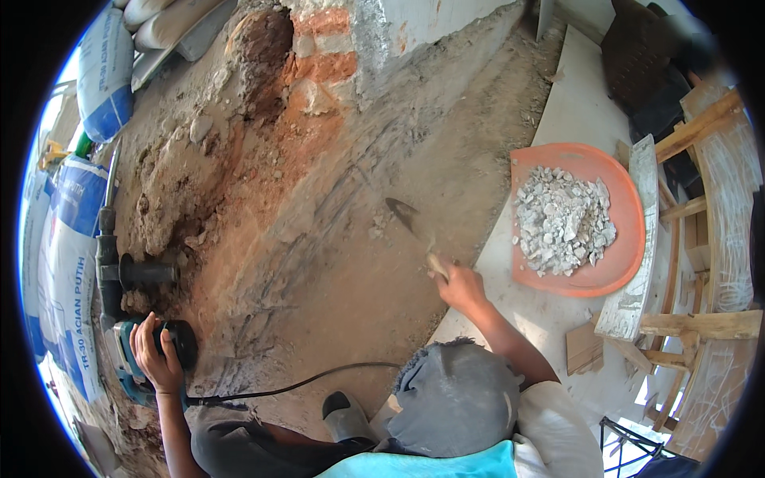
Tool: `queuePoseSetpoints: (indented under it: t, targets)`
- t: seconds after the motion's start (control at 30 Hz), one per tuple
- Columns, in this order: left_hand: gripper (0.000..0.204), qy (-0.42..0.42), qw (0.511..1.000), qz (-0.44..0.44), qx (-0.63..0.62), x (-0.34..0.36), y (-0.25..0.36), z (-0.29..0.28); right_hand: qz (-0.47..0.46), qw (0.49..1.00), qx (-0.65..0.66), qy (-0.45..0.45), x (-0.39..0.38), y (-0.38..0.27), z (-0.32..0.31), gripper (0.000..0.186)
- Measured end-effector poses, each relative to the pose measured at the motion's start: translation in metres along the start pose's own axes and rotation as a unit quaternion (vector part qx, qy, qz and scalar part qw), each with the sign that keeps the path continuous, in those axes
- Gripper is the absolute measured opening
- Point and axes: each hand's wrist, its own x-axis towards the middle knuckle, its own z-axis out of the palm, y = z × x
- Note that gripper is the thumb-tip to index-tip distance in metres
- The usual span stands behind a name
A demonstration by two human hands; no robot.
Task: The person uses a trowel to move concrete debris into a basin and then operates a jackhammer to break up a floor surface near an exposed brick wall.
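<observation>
My left hand [157, 354] grips the body of a dark teal demolition hammer [135, 374], which lies along the left edge of the broken ground with its long steel bit pointing away from me. Its black cable [303, 378] runs across toward my knee. My right hand [458, 287] is closed on the handle of a pointed trowel [408, 213], whose blade is over the dusty strip of bare ground [335, 287]. Right of the trowel, an orange plastic pan [625, 255] on a pale board holds a heap of grey rubble [562, 219].
White and blue sacks [76, 239] are stacked along the left. A broken brick wall edge [319, 44] and loose soil [199, 159] are ahead. A wooden frame [701, 323], a plastered plank [629, 311] and cardboard [586, 350] stand or lie at the right.
</observation>
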Motion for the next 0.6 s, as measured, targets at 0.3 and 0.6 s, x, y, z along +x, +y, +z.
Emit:
queuePoseSetpoints:
  t: [0.3, 0.6]
  targets:
    - [0.038, 0.002, 1.0, -0.005, 0.011, -0.003, -0.001, 0.001, 0.175, 0.928, 0.322, 0.06, -0.046, -0.015, 0.069, 0.046]
    - [0.037, 0.005, 1.0, -0.002, 0.0, 0.003, 0.004, -0.001, 0.066, 0.9, 0.414, 0.115, -0.015, -0.073, 0.165, 0.041]
